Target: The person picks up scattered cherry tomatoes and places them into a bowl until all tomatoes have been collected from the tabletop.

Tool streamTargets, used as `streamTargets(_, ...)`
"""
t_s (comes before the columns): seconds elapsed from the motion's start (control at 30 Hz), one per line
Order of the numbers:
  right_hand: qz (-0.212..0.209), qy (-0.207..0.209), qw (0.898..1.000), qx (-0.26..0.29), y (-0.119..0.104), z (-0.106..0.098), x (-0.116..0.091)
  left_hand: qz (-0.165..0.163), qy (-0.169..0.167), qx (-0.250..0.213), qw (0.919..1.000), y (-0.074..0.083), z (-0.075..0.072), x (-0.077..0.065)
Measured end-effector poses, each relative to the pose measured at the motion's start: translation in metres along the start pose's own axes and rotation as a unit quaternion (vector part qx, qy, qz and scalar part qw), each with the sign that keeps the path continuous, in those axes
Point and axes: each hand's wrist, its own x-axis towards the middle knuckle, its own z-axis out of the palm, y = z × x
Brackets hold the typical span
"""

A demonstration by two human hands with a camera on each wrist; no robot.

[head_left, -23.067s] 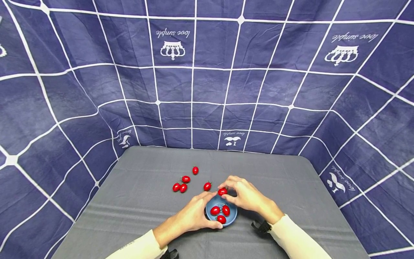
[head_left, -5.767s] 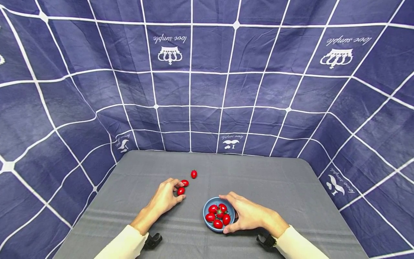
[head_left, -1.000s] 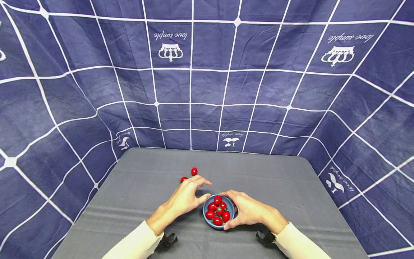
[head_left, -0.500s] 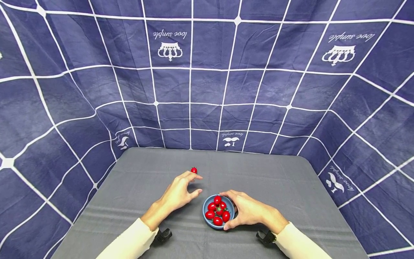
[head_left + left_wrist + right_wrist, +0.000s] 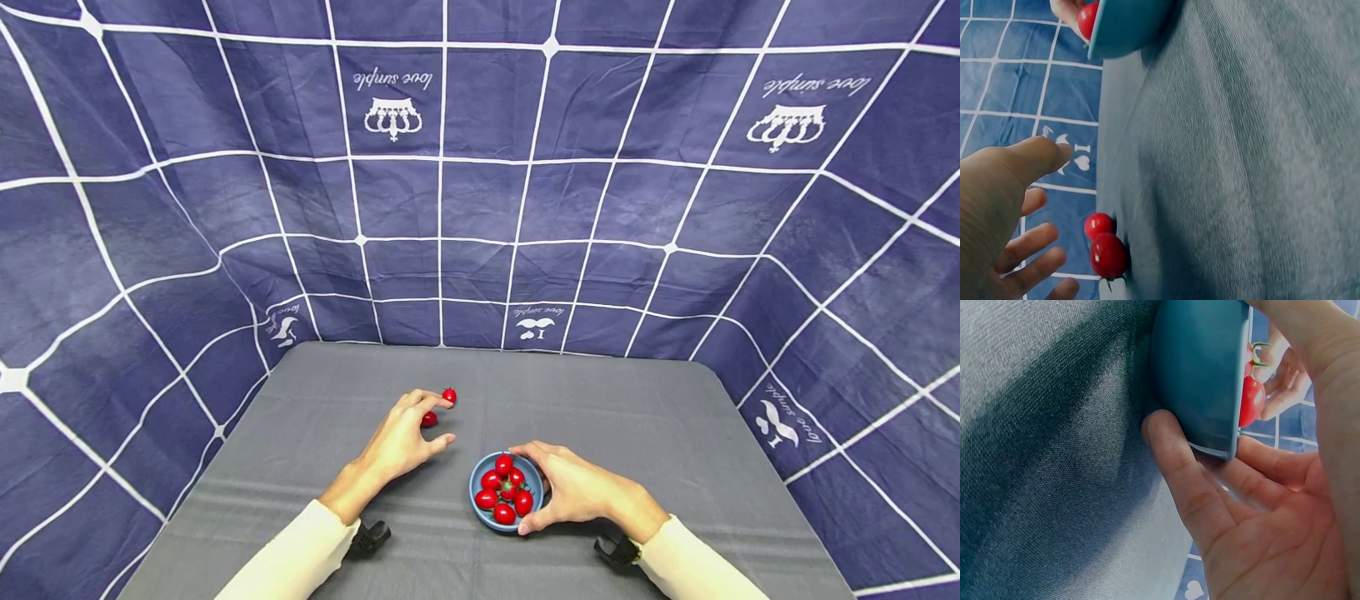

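My left hand (image 5: 397, 437) hovers with thumb and fingers spread, holding nothing. Just beyond its gap lies a red cherry tomato (image 5: 429, 419), partly covered by the fingers. A second tomato (image 5: 449, 396) sits slightly farther back, close to the fingertips. Both tomatoes (image 5: 1108, 255) rest on the cloth in the left wrist view, apart from the thumb (image 5: 1038, 156). My right hand (image 5: 581, 487) grips the right side of a small blue bowl (image 5: 487, 523), thumb at the near rim and fingers around the far side. Inside the bowl several tomatoes (image 5: 486, 498) are heaped.
A grey cloth (image 5: 637, 408) covers the table. Behind and at both sides hangs a dark blue curtain (image 5: 480, 200) with white grid lines. Black wrist straps (image 5: 617, 552) show at both cuffs.
Over the last second my left hand has drawn back leftward from the bowl toward the two loose tomatoes. Since the older frames, more tomatoes lie in the bowl. The right hand keeps its hold.
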Motion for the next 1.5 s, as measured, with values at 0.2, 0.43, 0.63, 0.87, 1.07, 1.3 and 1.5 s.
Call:
streamTargets(0.2, -0.041, 0.019, 0.999, -0.010, 0.009, 0.004, -0.001, -0.015, -0.009, 0.005, 0.9998, -0.009, 0.000, 0.001)
streamTargets(0.43, -0.019, 0.015, 1.000, -0.013, 0.002, 0.001, -0.002, -0.042, -0.041, 0.006, 0.9983, -0.016, -0.001, 0.003)
streamTargets(0.63, 0.005, 0.005, 0.999, -0.031, -0.001, 0.001, -0.001, -0.078, -0.062, 0.021, 0.9948, -0.024, 0.000, 0.006)
streamTargets(0.87, -0.003, 0.006, 0.999, -0.031, -0.002, 0.001, -0.001, -0.094, -0.077, 0.028, 0.9921, -0.027, 0.001, 0.008)
streamTargets(1.07, 0.000, 0.005, 1.000, -0.027, 0.000, 0.001, 0.000, -0.074, -0.060, 0.021, 0.9952, -0.030, 0.005, 0.009)
streamTargets(1.3, 0.001, 0.003, 1.000, -0.025, -0.001, -0.001, 0.001, -0.020, -0.017, -0.014, 0.9996, -0.046, 0.013, 0.012)
streamTargets(1.5, 0.008, -0.001, 1.000, -0.020, 0.000, -0.001, 0.002, 0.050, 0.036, -0.034, 0.9975, -0.097, 0.048, 0.012)
